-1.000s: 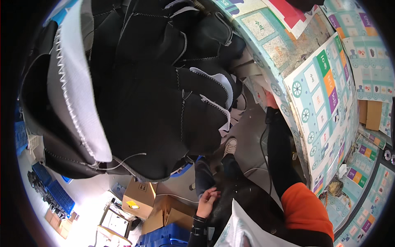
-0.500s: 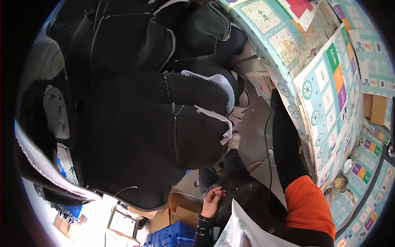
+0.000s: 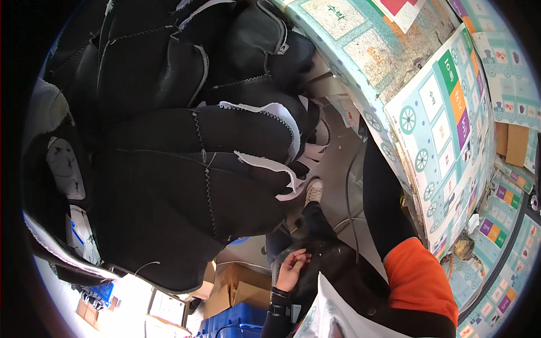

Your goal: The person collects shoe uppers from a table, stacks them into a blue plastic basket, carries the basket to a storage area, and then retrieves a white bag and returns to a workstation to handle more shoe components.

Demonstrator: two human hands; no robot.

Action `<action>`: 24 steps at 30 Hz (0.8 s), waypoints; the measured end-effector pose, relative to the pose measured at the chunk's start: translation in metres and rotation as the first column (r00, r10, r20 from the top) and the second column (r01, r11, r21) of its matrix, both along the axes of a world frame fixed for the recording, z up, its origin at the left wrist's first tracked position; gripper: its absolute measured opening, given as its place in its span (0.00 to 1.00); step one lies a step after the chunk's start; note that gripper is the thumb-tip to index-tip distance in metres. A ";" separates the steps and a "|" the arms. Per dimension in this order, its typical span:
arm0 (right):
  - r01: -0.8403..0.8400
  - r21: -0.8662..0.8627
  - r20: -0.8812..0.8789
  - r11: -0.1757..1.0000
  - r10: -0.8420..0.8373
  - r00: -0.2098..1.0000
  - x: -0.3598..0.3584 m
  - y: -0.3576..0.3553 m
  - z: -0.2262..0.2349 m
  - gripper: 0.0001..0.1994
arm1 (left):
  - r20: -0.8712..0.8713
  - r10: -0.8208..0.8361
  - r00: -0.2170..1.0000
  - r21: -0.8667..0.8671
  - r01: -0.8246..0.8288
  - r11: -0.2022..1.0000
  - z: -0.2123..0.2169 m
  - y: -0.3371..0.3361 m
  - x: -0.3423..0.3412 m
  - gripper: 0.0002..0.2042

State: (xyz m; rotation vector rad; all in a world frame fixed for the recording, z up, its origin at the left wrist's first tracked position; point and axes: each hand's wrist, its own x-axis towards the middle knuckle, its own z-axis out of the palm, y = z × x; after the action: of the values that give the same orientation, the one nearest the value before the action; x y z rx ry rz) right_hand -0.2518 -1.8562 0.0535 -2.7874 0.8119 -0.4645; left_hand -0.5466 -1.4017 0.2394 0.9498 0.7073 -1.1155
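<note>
A big bundle of black wetsuit-like fabric (image 3: 169,169) with white zigzag seams and white lining edges (image 3: 270,110) fills the upper left, held up close to the camera. My left hand (image 3: 291,267), with a black band on the wrist, lies fingers loose on a dark shiny garment (image 3: 332,270) over my lap and holds nothing. My right arm, orange at the shoulder (image 3: 420,279) and black below (image 3: 383,197), reaches up toward the bundle. Its hand is hidden behind the fabric. A white shoe (image 3: 313,191) shows below the bundle.
Colourful play mats with train and tile prints (image 3: 445,129) stand along the right. Brown cardboard boxes (image 3: 236,287) and a blue crate (image 3: 236,327) sit at the bottom, beside a white plastic bag (image 3: 332,315). A thin cable (image 3: 348,186) runs over the grey floor.
The black bundle has swung left and closer, and the wide white-lined piece at the left has gone out of sight. My left hand has stayed on my lap.
</note>
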 end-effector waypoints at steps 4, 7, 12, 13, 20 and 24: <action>-0.013 0.001 0.009 1.000 0.013 1.000 0.009 0.000 -0.001 0.17 | 0.047 -0.008 0.999 -0.021 0.009 1.000 -0.009 -0.033 0.040 0.15; -0.015 -0.007 0.007 1.000 0.015 1.000 0.012 -0.004 -0.002 0.17 | 0.074 -0.009 0.997 -0.060 0.013 0.998 -0.011 -0.059 0.060 0.16; -0.022 0.011 0.015 1.000 0.021 1.000 0.019 0.003 0.000 0.16 | 0.052 -0.035 0.998 -0.080 0.039 0.996 0.004 -0.059 0.054 0.16; -0.021 0.010 0.015 1.000 0.021 1.000 0.020 0.003 0.000 0.15 | 0.028 -0.050 0.998 -0.079 0.052 0.995 0.002 -0.055 0.047 0.16; -0.027 0.008 0.004 1.000 0.027 1.000 0.025 0.000 -0.001 0.14 | -0.065 0.000 0.998 -0.062 -0.004 0.998 0.009 -0.045 0.029 0.16; -0.035 0.010 0.001 0.999 0.035 0.999 0.026 0.000 -0.003 0.13 | -0.039 0.005 0.999 -0.066 -0.008 0.998 0.008 -0.043 0.027 0.15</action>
State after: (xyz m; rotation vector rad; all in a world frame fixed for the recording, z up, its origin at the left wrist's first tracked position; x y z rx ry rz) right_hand -0.2258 -1.8558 0.0507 -2.7873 0.7624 -0.4541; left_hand -0.5196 -1.4443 0.2473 0.8708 0.7001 -1.1475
